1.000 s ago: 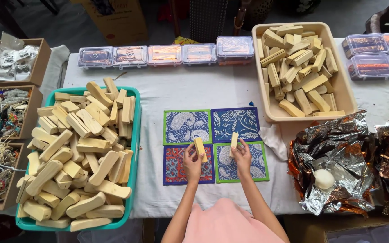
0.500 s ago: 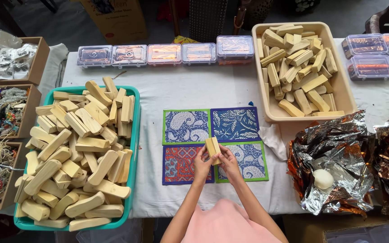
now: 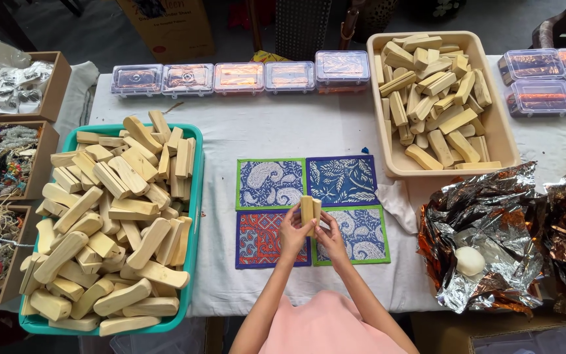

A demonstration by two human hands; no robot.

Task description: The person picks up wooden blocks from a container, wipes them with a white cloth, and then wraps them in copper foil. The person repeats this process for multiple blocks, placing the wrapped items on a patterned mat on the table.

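Left hand [image 3: 293, 234] and right hand [image 3: 331, 236] close fingers around two wooden blocks [image 3: 309, 211] pressed together, upright above the patterned mats [image 3: 348, 180]. Blocks look light, rigid, smooth; best gripped on long flat sides.

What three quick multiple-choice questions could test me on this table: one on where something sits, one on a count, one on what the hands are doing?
1. Where is the teal tub of wooden blocks?
A. On the person's left
B. On the person's right
C. Behind the clear boxes

2. How many patterned mats lie in the middle of the table?
A. Two
B. Four
C. Six

3. How are the two wooden pieces held?
A. One lies on the foil
B. Far apart, one in each hand
C. Pressed together between both hands

Answers: 1 A, the tub fills the left side of the table. 2 B, the mats form a two-by-two square. 3 C, the left hand and right hand hold them side by side, upright.
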